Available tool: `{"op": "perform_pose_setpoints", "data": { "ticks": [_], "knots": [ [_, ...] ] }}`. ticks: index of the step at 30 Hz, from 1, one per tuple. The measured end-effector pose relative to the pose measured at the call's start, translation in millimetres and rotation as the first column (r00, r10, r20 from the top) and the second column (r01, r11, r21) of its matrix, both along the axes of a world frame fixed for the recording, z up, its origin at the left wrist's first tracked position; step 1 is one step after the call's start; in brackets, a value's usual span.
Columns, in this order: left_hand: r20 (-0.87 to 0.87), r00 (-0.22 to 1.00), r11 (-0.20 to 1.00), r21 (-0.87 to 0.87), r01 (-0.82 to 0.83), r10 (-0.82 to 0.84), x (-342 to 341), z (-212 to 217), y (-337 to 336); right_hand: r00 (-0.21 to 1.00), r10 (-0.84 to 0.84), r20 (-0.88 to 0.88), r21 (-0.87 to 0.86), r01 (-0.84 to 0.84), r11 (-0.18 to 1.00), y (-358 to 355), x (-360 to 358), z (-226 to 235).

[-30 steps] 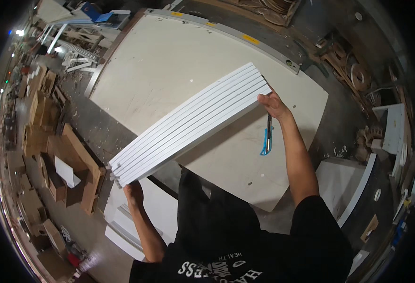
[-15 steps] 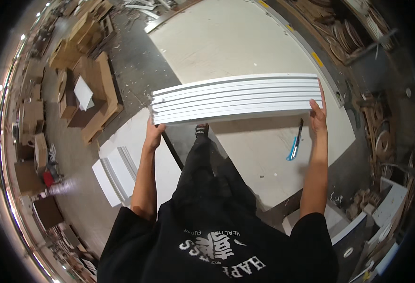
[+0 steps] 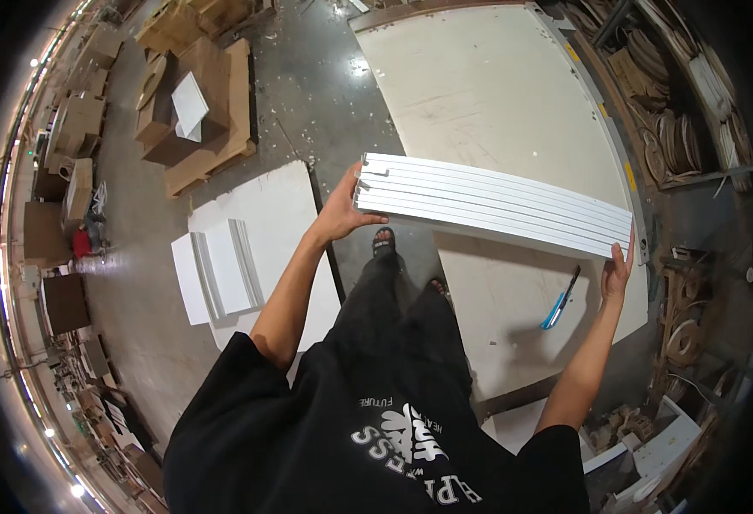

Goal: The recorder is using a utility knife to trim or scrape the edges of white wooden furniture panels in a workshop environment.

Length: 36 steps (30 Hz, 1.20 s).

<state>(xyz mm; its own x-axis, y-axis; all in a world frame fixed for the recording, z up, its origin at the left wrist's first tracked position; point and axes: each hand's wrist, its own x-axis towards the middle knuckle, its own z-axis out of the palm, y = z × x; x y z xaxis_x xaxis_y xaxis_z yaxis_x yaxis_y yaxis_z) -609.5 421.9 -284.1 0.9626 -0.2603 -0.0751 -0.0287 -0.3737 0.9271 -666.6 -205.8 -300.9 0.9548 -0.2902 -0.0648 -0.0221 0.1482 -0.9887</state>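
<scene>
A stack of long white panels [image 3: 492, 206], edges toward me, is held up between both hands above the pale work table [image 3: 471, 94]. My left hand [image 3: 342, 210] grips its left end, thumb along the near lower edge. At the lower right end, my right hand [image 3: 618, 267] clasps the other side, its fingers partly hidden behind the stack. The bundle slopes down toward the right. A blue utility knife [image 3: 560, 298] lies on the table just left of my right hand, touched by neither hand.
To my left, more white panels [image 3: 238, 265] are stacked on a low pale board [image 3: 286, 201]. Beyond stands a brown cardboard box [image 3: 209, 94] on a pallet. Rolls of edging strip [image 3: 672, 141] fill shelving at the right. My sandalled foot [image 3: 383, 240] is on the floor between board and table.
The view has turned. The held stack has tilted, its right end now lower than its left, and sits closer to the table's right side. Both hands keep their grip.
</scene>
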Motion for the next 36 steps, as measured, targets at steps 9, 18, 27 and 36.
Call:
{"op": "perform_pose_setpoints", "data": {
  "ticks": [9, 18, 27, 36],
  "knots": [
    [0.106, 0.992, 0.994, 0.093, 0.065, -0.074, 18, 1, 12, 0.969, 0.242, 0.042, -0.879, -0.079, 0.470, 161, 32, 111],
    [0.086, 0.993, 0.996, 0.025, 0.085, -0.087, 15, -6, -1, 0.852, 0.454, -0.261, -0.959, -0.283, -0.020, 319, 68, 95],
    [-0.279, 0.960, 0.925, 0.355, 0.136, -0.034, -127, -72, -135, 0.851, 0.503, -0.148, -0.977, -0.204, 0.058, 323, 67, 81],
    [0.817, 0.182, 0.762, 0.395, 0.514, -0.547, -49, -196, -435, 0.840, 0.524, -0.139, -0.980, -0.194, 0.051, 343, 71, 86]
  ]
}}
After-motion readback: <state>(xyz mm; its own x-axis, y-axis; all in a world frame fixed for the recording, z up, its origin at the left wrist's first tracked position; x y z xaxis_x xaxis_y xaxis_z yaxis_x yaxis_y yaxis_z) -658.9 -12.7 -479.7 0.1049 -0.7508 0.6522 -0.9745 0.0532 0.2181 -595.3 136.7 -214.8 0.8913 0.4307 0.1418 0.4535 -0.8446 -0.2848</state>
